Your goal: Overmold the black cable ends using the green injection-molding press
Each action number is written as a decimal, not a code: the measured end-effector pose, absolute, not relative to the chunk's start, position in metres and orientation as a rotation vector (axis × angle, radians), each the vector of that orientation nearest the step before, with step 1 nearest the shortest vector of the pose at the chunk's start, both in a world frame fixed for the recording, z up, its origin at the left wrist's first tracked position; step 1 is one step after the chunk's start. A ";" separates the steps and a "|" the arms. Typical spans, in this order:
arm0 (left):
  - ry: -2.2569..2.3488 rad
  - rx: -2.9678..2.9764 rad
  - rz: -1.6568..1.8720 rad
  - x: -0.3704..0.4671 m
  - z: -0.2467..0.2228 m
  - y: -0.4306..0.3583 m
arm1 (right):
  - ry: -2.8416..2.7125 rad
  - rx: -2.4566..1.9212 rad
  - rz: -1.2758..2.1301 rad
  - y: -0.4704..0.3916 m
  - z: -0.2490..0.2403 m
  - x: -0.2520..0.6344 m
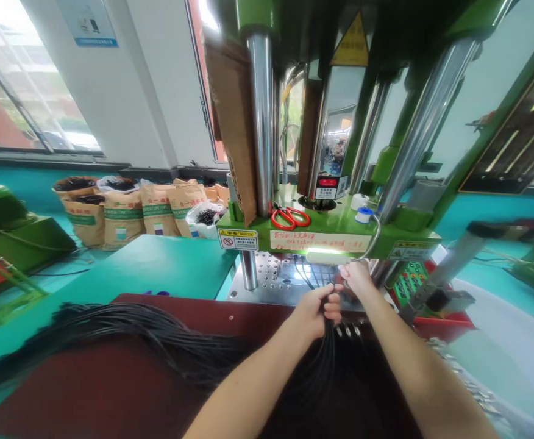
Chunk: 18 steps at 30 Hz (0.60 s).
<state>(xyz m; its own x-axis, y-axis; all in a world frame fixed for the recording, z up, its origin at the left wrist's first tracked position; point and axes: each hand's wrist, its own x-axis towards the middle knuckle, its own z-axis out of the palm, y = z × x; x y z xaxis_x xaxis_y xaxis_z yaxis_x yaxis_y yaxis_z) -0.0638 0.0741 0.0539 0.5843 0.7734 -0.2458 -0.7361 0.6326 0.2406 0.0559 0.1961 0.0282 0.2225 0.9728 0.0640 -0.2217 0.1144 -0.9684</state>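
Note:
My left hand (320,311) is wrapped round a bundle of black cables (326,356) in front of the green press (322,222). Several cable ends fan out from it over the metal bed (267,286) under the press plate. Just right of it and slightly farther forward, my right hand (356,275) has its fingers closed near the lit lamp bar (327,257); what it holds, if anything, is too small to make out. A large pile of black cables (157,332) lies to the left on the dark red board (88,390).
Red-handled scissors (289,218) and a blue-white spool (364,214) rest on the press plate. Upright steel columns (261,122) flank the work area. Paper sacks (123,219) stand behind the green table (170,262). A white tub (514,353) is at the right.

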 end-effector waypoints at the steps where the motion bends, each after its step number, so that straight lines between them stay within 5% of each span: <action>1: 0.361 0.092 0.879 -0.062 0.056 0.067 | -0.902 -1.078 1.079 0.191 0.027 0.055; 18: 0.394 0.274 0.940 -0.078 0.053 -0.076 | -0.922 -1.203 1.065 0.123 0.024 0.055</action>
